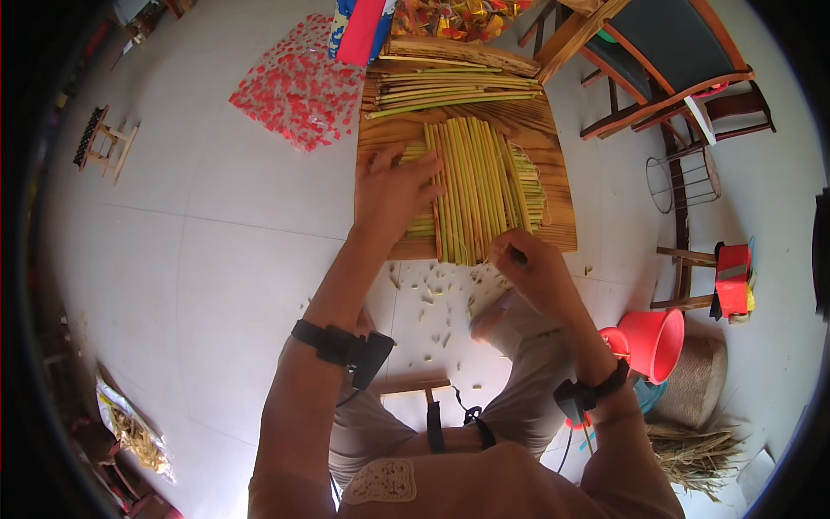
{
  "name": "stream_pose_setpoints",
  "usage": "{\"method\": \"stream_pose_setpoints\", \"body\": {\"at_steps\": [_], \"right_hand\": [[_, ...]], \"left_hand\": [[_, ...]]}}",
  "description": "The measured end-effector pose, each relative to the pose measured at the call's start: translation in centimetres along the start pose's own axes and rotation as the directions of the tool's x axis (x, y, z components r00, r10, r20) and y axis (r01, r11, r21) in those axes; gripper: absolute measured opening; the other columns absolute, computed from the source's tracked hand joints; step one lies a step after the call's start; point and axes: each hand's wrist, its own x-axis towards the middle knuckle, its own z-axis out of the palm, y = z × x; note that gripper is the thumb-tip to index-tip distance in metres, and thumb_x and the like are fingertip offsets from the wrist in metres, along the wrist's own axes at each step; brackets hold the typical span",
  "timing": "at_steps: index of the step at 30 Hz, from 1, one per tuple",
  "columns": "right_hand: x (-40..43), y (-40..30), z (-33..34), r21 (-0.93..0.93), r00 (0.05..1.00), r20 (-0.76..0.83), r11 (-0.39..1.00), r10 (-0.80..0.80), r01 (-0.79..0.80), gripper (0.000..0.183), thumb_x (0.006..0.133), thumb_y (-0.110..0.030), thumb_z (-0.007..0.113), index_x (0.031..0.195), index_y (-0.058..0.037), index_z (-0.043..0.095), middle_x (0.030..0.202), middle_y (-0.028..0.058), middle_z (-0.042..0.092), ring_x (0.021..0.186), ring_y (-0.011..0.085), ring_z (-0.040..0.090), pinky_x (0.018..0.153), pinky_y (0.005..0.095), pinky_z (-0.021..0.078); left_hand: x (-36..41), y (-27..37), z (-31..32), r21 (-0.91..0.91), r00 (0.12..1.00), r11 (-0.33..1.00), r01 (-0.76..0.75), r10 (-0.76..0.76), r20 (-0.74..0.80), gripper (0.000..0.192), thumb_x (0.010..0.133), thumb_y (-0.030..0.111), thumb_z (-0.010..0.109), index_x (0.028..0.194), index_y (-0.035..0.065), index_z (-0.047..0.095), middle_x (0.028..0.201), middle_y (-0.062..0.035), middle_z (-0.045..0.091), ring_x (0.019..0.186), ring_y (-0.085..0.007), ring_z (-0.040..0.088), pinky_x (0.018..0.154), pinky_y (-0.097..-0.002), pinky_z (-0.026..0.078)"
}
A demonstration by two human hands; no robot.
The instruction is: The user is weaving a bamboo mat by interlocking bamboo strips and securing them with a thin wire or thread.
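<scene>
An upper layer of green-yellow plant stalks (pixel 470 188) lies side by side on a small wooden table, pointing away from me. Beneath it, another layer of stalks (pixel 533 188) runs crosswise and shows at both sides. My left hand (pixel 395 194) is at the left edge of the upper layer, fingers spread, the fingertips over the outer stalks. At the near right corner is my right hand (pixel 532 266), thumb and fingers curled together; whether they pinch anything is hidden. A thin pale thread (pixel 546 201) loops along the right side of the lower layer.
More loose stalks (pixel 454 89) lie across the far part of the wooden table (pixel 561 224). Stalk offcuts (pixel 428 300) litter the floor by my feet. A red-patterned plastic bag (pixel 305 84) lies left of the table. Chairs (pixel 674 48) and a red bucket (pixel 655 344) stand right.
</scene>
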Motion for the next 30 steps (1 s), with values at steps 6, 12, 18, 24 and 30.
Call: {"method": "stream_pose_setpoints", "body": {"at_steps": [6, 12, 18, 24, 30], "right_hand": [[1.4, -1.2, 1.7, -0.078, 0.996, -0.047, 0.994, -0.082, 0.078, 0.023, 0.085, -0.017, 0.07, 0.104, -0.0066, 0.065, 0.062, 0.0084, 0.057, 0.054, 0.0193, 0.054, 0.054, 0.0329, 0.0442], [5.6, -3.4, 1.8, -0.193, 0.998, -0.023, 0.98, -0.059, 0.054, 0.034, 0.086, -0.024, 0.067, 0.118, -0.0133, 0.065, 0.067, 0.0137, 0.062, 0.061, 0.0277, 0.063, 0.058, 0.0386, 0.0489], [10.9, -3.7, 1.8, -0.354, 0.98, -0.015, 0.918, -0.198, 0.18, 0.039, 0.087, -0.028, 0.064, 0.124, -0.0178, 0.063, 0.073, 0.0154, 0.066, 0.071, 0.0334, 0.066, 0.065, 0.0432, 0.0521], [12.1, -2.4, 2.9, -0.316, 0.989, 0.041, 0.937, -0.144, 0.149, 0.047, 0.084, -0.034, 0.067, 0.13, -0.0214, 0.06, 0.085, 0.0146, 0.068, 0.079, 0.0317, 0.067, 0.071, 0.0418, 0.0529], [12.5, -2.5, 2.5, -0.304, 0.986, 0.077, 0.938, -0.149, 0.165, 0.051, 0.084, -0.036, 0.068, 0.131, -0.0196, 0.059, 0.09, 0.0146, 0.069, 0.084, 0.0299, 0.067, 0.076, 0.0393, 0.0525]], "left_hand": [[-0.1, -0.2, 0.1, -0.009, 1.0, 1.0, -0.017, 0.017, -0.022, 0.039, 0.081, 0.038, 0.073, 0.117, 0.0241, 0.071, 0.125, 0.0099, 0.066, 0.12, -0.0246, 0.051, 0.105, -0.0443, 0.034], [0.1, 0.1, -0.1, -0.009, 1.0, 1.0, -0.002, 0.002, 0.004, 0.039, 0.08, 0.037, 0.074, 0.116, 0.0232, 0.071, 0.124, 0.0086, 0.066, 0.12, -0.026, 0.052, 0.104, -0.0444, 0.035], [0.1, 0.1, -0.2, -0.014, 0.999, 1.0, -0.015, 0.014, -0.036, 0.037, 0.079, 0.036, 0.074, 0.114, 0.0221, 0.072, 0.122, 0.0074, 0.067, 0.119, -0.0264, 0.053, 0.103, -0.0449, 0.035], [0.0, 0.0, -0.1, -0.032, 1.0, 0.999, -0.002, 0.001, -0.026, 0.036, 0.078, 0.033, 0.075, 0.112, 0.0213, 0.072, 0.114, 0.0061, 0.069, 0.118, -0.0268, 0.053, 0.103, -0.0453, 0.036], [0.1, 0.1, 0.0, -0.025, 0.999, 1.0, 0.011, -0.012, -0.036, 0.038, 0.077, 0.033, 0.077, 0.113, 0.0214, 0.072, 0.112, 0.0065, 0.07, 0.117, -0.0267, 0.054, 0.102, -0.0448, 0.036]]}}
